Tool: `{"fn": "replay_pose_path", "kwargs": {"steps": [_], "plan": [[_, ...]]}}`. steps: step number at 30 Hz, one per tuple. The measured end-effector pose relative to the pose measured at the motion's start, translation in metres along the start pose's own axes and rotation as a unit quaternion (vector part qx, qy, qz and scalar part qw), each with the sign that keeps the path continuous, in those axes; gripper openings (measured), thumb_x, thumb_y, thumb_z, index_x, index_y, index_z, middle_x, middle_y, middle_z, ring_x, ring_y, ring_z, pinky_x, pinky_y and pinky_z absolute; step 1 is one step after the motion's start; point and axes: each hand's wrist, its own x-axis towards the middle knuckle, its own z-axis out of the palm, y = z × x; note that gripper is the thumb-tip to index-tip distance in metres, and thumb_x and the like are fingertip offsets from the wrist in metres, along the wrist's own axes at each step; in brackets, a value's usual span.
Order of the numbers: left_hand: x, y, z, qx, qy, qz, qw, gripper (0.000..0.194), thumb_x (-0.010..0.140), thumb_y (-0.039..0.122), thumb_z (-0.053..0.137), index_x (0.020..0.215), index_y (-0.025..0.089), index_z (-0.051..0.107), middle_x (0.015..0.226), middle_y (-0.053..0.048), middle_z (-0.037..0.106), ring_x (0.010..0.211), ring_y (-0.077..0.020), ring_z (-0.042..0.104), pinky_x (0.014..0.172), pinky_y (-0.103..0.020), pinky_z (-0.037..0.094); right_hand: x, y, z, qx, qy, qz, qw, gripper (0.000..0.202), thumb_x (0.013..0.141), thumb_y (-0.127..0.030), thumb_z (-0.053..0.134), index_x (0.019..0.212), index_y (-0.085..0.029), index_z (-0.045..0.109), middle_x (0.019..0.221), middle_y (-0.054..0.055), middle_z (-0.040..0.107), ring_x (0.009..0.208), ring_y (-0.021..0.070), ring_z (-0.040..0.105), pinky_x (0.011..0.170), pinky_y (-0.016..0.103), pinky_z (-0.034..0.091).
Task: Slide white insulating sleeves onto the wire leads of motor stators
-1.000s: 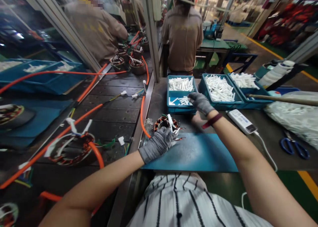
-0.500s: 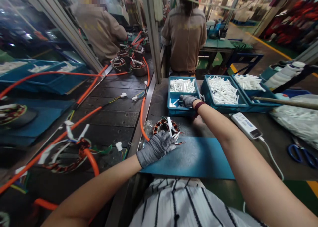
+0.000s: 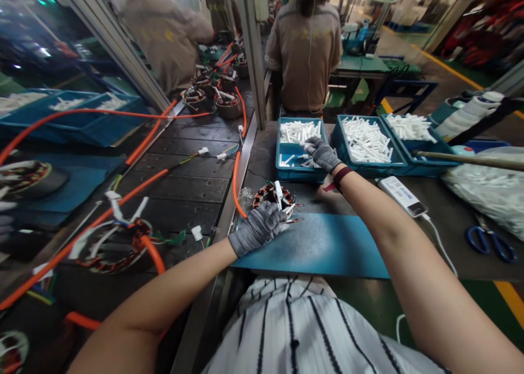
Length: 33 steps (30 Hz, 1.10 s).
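Note:
My left hand (image 3: pixel 260 226), in a grey glove, is closed on the near side of a wound motor stator (image 3: pixel 268 195) with copper-and-black coils. White sleeves (image 3: pixel 279 195) and thin leads stick up from it beside my fingers. My right hand (image 3: pixel 323 154), gloved too, hovers over a divided blue bin (image 3: pixel 301 173) with its fingers bent together. Something white shows at its fingertips, too small to make out. White tube pieces (image 3: pixel 301 132) are heaped in the bin's far compartment; fewer lie in the near one.
Two more blue bins (image 3: pixel 396 169) of white tubes stand to the right. A white device (image 3: pixel 403 196) with a cable, blue-handled scissors (image 3: pixel 489 243) and a plastic bag (image 3: pixel 487 191) lie beyond. At left, a slatted line carries stators (image 3: pixel 112 245) and orange tubing (image 3: pixel 149 254). People sit ahead.
My right hand has lifted from the bin's near compartment and shifted slightly up, toward the divider. My left hand stays on the stator. The whole view has tilted a little.

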Motion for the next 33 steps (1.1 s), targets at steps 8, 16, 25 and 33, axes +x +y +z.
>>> {"fn": "replay_pose_path", "kwargs": {"steps": [8, 16, 25, 33], "plan": [[-0.003, -0.003, 0.005, -0.021, 0.019, -0.012, 1.0, 0.028, 0.095, 0.035, 0.051, 0.11, 0.019, 0.066, 0.109, -0.01, 0.065, 0.102, -0.0242, 0.059, 0.091, -0.039, 0.047, -0.145, -0.026, -0.023, 0.313, -0.037, -0.037, 0.948, 0.028, 0.083, -0.042, 0.065, 0.099, -0.021, 0.061, 0.092, 0.003, 0.067, 0.082, 0.0167, 0.064, 0.077, 0.029, 0.053], [-0.003, -0.004, 0.006, -0.016, 0.029, -0.025, 0.999, 0.023, 0.093, 0.033, 0.054, 0.106, 0.02, 0.067, 0.104, -0.009, 0.066, 0.102, -0.024, 0.058, 0.094, -0.038, 0.046, -0.22, -0.02, 0.011, 0.364, -0.047, 0.058, 0.928, 0.029, 0.075, -0.042, 0.074, 0.091, -0.02, 0.065, 0.089, 0.002, 0.07, 0.08, 0.018, 0.063, 0.073, 0.031, 0.053], [0.003, 0.002, -0.003, 0.022, -0.043, -0.027, 0.998, 0.028, 0.094, 0.03, 0.051, 0.115, 0.017, 0.065, 0.112, -0.012, 0.066, 0.107, -0.0276, 0.059, 0.096, -0.042, 0.046, -0.214, -0.022, 0.03, 0.118, -0.012, -0.16, 0.98, 0.03, 0.092, -0.043, 0.053, 0.109, -0.02, 0.063, 0.101, 0.009, 0.067, 0.087, 0.0212, 0.063, 0.076, 0.034, 0.052], [0.009, 0.003, -0.001, -0.012, -0.058, -0.031, 0.998, 0.026, 0.093, 0.025, 0.052, 0.114, 0.017, 0.063, 0.114, -0.012, 0.066, 0.108, -0.0261, 0.06, 0.097, -0.04, 0.046, -0.197, -0.03, 0.027, -0.047, -0.062, -0.298, 0.952, 0.031, 0.098, -0.037, 0.045, 0.105, -0.017, 0.068, 0.103, 0.014, 0.069, 0.095, 0.0243, 0.062, 0.085, 0.041, 0.05]]}}
